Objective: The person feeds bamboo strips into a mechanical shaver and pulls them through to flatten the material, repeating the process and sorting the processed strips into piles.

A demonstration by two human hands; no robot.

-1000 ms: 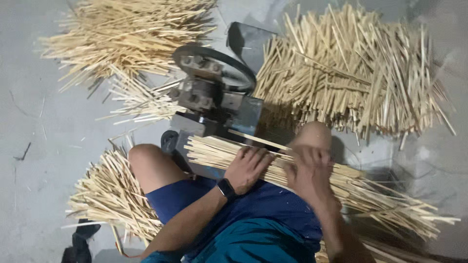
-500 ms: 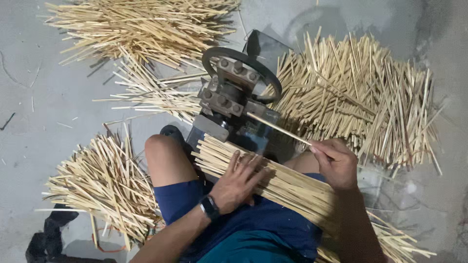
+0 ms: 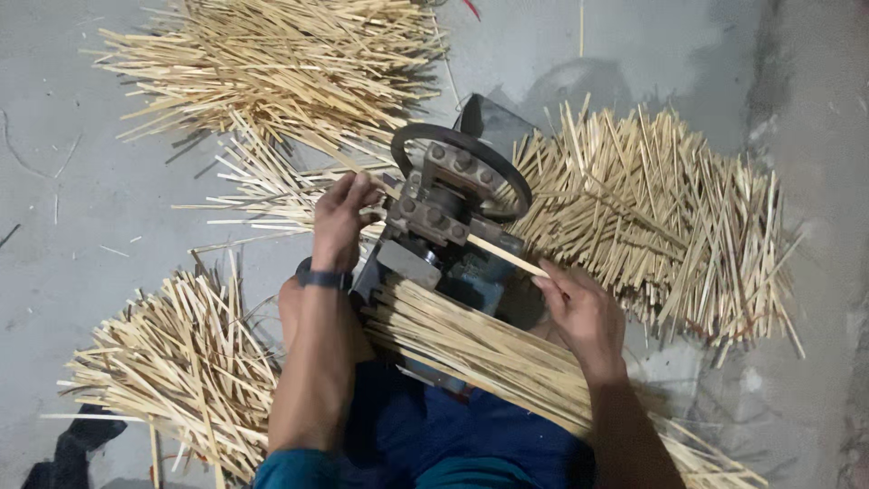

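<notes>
1. Head view, the right hand point(image 3: 587, 312): it sits at the near right of the small machine point(image 3: 448, 217), fingers curled around the near end of a single bamboo stick point(image 3: 507, 256). The stick's long axis runs diagonally, from the fingers up and left into the machine's body, so the machine lies up-left of this hand and the stick already points at it.

2. Head view, the left hand point(image 3: 342, 222): it rests at the machine's far left side, fingers bent and touching the sticks that fan out there point(image 3: 272, 195). Whether it pinches one stick or only presses on them is hard to tell, since the fingertips blur into the pale wood.

3. Head view, the supply: a thick bundle of sticks point(image 3: 489, 349) lies across the person's lap, touching the right wrist and running from just below the machine down to the lower right. The right hand is the nearer one to it; the left forearm crosses beside its upper end.

4. Head view, the surroundings: a large heap point(image 3: 272, 63) lies at upper left, another heap point(image 3: 670, 217) to the right of the machine, and a third pile point(image 3: 172, 371) at lower left, all on the grey concrete floor point(image 3: 90, 208). A dark wristband point(image 3: 319, 278) circles the left wrist.
</notes>
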